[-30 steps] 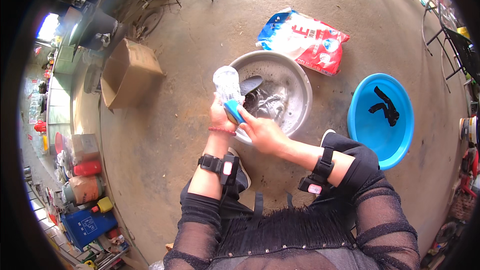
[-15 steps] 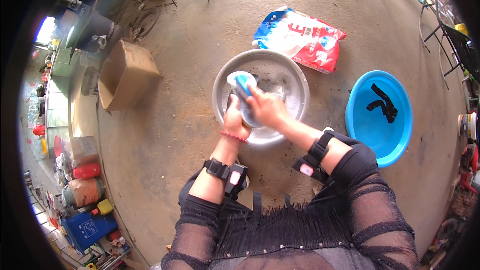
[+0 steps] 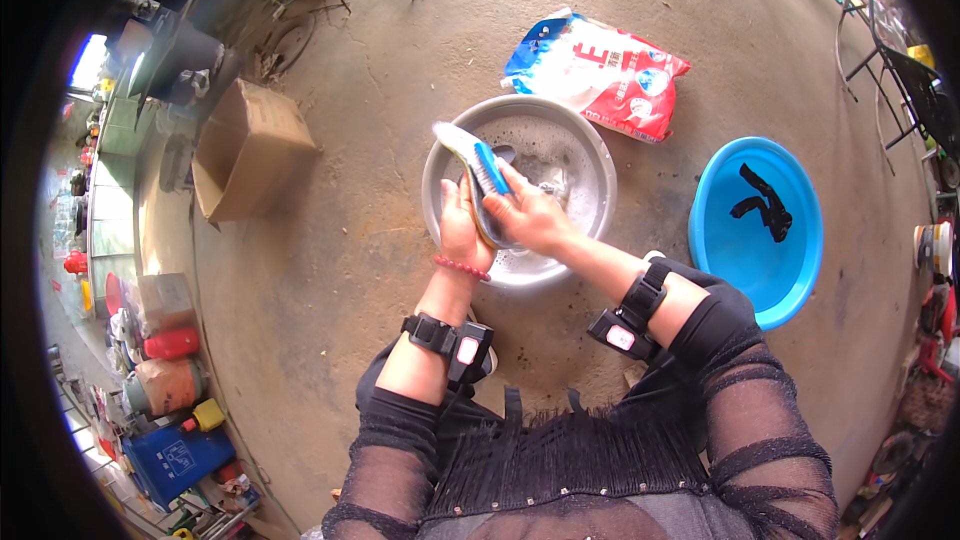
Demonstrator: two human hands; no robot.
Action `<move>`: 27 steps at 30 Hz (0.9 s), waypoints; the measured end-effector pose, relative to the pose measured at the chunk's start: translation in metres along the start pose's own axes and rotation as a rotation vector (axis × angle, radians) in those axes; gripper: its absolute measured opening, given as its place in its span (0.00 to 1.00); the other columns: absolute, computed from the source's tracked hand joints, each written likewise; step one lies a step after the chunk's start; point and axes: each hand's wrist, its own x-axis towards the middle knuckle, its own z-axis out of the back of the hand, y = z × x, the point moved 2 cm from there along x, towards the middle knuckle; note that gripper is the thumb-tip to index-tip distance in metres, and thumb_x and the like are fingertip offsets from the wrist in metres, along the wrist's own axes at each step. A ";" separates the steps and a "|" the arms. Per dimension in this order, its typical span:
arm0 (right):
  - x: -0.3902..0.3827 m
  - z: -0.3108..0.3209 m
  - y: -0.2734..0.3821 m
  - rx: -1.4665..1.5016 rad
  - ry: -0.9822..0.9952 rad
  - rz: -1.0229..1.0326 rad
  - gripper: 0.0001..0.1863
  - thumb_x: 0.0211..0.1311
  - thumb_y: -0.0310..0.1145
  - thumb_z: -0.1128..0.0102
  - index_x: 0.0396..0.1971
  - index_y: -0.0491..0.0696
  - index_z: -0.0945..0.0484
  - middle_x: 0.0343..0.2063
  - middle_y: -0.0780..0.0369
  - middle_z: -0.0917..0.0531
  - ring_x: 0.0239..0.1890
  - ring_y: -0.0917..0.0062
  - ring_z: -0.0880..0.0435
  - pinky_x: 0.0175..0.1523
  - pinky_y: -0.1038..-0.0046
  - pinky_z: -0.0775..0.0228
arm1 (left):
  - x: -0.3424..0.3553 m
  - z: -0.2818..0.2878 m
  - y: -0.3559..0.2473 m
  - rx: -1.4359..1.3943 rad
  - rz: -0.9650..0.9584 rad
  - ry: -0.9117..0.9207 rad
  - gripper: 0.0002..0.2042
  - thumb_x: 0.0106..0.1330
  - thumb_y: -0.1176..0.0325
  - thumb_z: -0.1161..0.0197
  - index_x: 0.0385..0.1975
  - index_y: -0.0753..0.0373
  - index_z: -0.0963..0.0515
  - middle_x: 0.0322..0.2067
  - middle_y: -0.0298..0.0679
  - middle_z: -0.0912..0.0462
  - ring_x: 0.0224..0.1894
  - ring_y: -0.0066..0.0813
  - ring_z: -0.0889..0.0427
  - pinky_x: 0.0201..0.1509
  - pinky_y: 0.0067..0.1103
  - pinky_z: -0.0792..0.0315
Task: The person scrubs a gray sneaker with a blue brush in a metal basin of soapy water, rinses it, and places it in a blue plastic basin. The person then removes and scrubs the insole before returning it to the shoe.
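- The person's left hand (image 3: 462, 230) holds a thin, sole-shaped thing, likely an insole (image 3: 453, 143). It is up above the left part of the grey basin (image 3: 607, 168), tilted, with its white tip poking past the rim. The thumb is on the near side; most of the fingers are hidden, but the grip looks firm.
- The right hand (image 3: 530, 218) has its fingers wrapped around a blue brush (image 3: 490, 170) with pale bristles. The brush lies along the right side of the insole and seems to touch it, but blur makes this hard to tell.
- The scrubbing looks to be in the middle. The tip of the insole is white, maybe from soap, so some brushing seems done. It does not look rinsed yet.
- The basin has cloudy water with bubbles. A dark grey thing (image 3: 504, 153) pokes out beside the brush, and a pale, shiny thing (image 3: 553, 184) lies to its right. What they are is not clear. If they need a scrub too, that part is left.
- To the right, apart from the basin, is a blue tub (image 3: 755, 275) with black strips (image 3: 768, 205) in it. Whether they are clean or waiting, one cannot tell.
- A red, white and blue bag (image 3: 598, 75) lies on the floor just behind the basin. It may hold soap powder.
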 end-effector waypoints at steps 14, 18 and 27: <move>-0.005 0.009 0.015 1.028 0.120 -0.506 0.25 0.60 0.27 0.37 0.56 0.51 0.33 0.39 0.66 0.22 0.26 0.88 0.27 0.19 0.86 0.47 | -0.003 0.000 -0.010 -0.324 0.333 -0.026 0.31 0.71 0.43 0.58 0.62 0.64 0.36 0.56 0.47 0.27 0.60 0.41 0.29 0.67 0.37 0.39; -0.012 0.003 0.022 0.823 0.169 -0.455 0.23 0.62 0.30 0.38 0.56 0.50 0.33 0.38 0.67 0.22 0.28 0.87 0.26 0.23 0.85 0.39 | -0.002 0.005 -0.011 -0.139 0.247 -0.161 0.25 0.73 0.52 0.57 0.62 0.63 0.36 0.56 0.45 0.26 0.57 0.44 0.27 0.67 0.39 0.40; -0.035 0.004 0.054 -0.404 0.232 0.182 0.28 0.67 0.35 0.50 0.67 0.52 0.42 0.33 0.52 0.20 0.33 0.62 0.19 0.40 0.61 0.27 | 0.003 0.009 -0.039 -0.111 -0.010 -0.293 0.21 0.75 0.59 0.62 0.63 0.60 0.39 0.62 0.40 0.34 0.62 0.42 0.33 0.66 0.42 0.39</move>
